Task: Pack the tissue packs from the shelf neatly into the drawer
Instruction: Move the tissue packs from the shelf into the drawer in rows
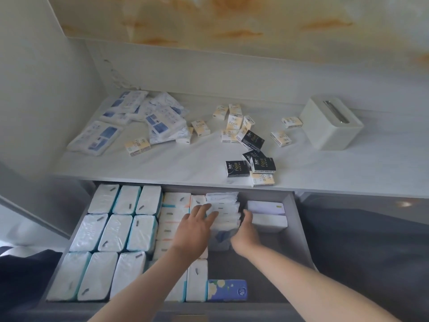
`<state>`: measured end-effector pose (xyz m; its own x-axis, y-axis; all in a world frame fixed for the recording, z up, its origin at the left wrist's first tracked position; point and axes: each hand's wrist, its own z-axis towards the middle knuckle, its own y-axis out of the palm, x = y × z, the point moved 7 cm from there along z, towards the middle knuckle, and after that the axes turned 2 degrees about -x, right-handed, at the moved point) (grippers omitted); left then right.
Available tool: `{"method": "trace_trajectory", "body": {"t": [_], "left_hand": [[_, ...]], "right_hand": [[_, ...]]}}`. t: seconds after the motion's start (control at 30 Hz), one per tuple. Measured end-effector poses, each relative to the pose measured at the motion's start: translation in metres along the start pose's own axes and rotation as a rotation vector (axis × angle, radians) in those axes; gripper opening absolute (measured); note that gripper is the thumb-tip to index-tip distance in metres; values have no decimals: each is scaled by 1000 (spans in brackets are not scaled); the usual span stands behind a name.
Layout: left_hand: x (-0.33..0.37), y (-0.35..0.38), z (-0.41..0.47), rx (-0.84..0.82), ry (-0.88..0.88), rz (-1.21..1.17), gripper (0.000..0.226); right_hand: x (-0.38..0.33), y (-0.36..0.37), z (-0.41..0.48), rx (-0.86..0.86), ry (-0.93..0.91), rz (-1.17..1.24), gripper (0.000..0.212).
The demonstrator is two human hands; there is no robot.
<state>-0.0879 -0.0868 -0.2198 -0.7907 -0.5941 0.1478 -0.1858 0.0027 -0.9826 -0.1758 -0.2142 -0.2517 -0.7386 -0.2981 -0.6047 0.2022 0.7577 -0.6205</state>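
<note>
Left hand (197, 225) pressed flat-fingered on soft, light packs (224, 210) in the drawer (232, 268), lower centre, right hand (246, 231) curled round their right edge; slippery wrap probably favoured side grips.

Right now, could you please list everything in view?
Shelf: one, white, above drawer.
Drawer: one, grey, open.
Large packs: nine, white-teal, drawer left.
Orange-edged packs: several, white, drawer middle.
Slim packs: row, white, between hands.
Plain packs: two, white, drawer right.
Floral pack: one, blue, drawer front.
Printed packs: heap, blue-white, shelf left.
Cream minis: about twelve, shelf middle.
Black minis: four, shelf middle.
Tissue box: one, pale, shelf right.
Left hand: on slim packs.
Right hand: beside them.
</note>
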Motion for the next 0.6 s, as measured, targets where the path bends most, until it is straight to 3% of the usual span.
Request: {"method": "trace_trajectory", "body": {"t": [0.1, 0.2, 0.4, 0.6], "left_hand": [[-1, 2, 4, -16, 5, 17, 61], [-2, 1, 6, -38, 10, 19, 58], [-8, -17, 5, -76, -33, -105, 55], [-28, -91, 12, 122, -88, -384, 35]], "right_hand": [[-8, 5, 0, -131, -133, -88, 70], [-12, -3, 0, -178, -137, -182, 73], [-38, -41, -21, 73, -305, -480, 50], [-108, -52, -42, 148, -528, -479, 21]]}}
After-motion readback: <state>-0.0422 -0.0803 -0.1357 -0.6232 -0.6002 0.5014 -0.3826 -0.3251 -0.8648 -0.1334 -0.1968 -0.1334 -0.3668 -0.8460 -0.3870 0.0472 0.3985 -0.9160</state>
